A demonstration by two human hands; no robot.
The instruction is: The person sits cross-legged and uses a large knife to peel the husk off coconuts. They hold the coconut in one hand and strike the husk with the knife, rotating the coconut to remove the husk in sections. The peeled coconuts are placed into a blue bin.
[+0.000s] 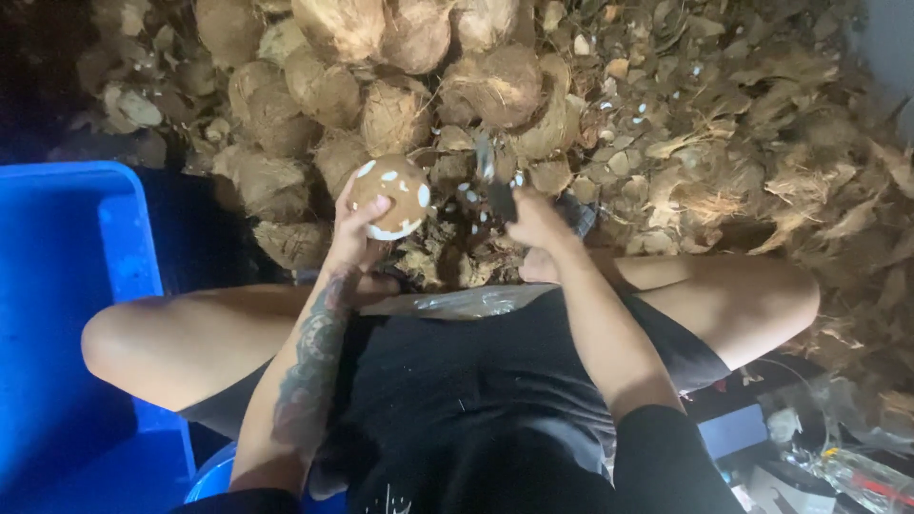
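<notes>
Partly peeled coconut, brown with white patches cut bare, raised above the knees in front of the heap of unpeeled coconuts. Gripped from below by the left hand, fingers wrapped up its near side. Just beside it, dark blade of a knife clenched in the right hand, edge blurred. Blue tub to the left, husk litter to the right. Judged risky: rounded shell liable to twist in the grip, blade likely to glance off toward the left fingers or bare thighs.
</notes>
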